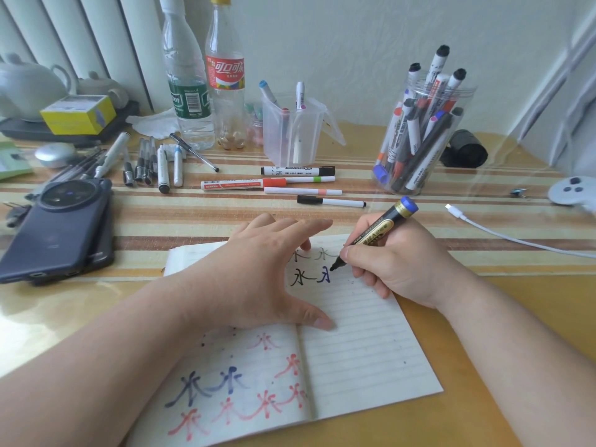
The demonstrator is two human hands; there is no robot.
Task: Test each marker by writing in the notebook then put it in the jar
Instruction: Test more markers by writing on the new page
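Two hands work the notebook (361, 343): left hand (258, 275) pressed flat, fingers spread; right hand (400, 266) pinching a black marker (374, 232) (blue-capped end up), tip on paper.

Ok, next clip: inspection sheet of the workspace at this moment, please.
Surface: desk with striped mat, glossy.
Job's things: open notebook; marker tip at right page; jar holding many markers; five loose markers beyond notebook.
Clutter: water bottle, cola bottle, phone, pens, plastic tub.
Hands: left hand presses flat on notebook; right hand grips marker.
Cables: white cable at right.
Surroundings: white wall behind.
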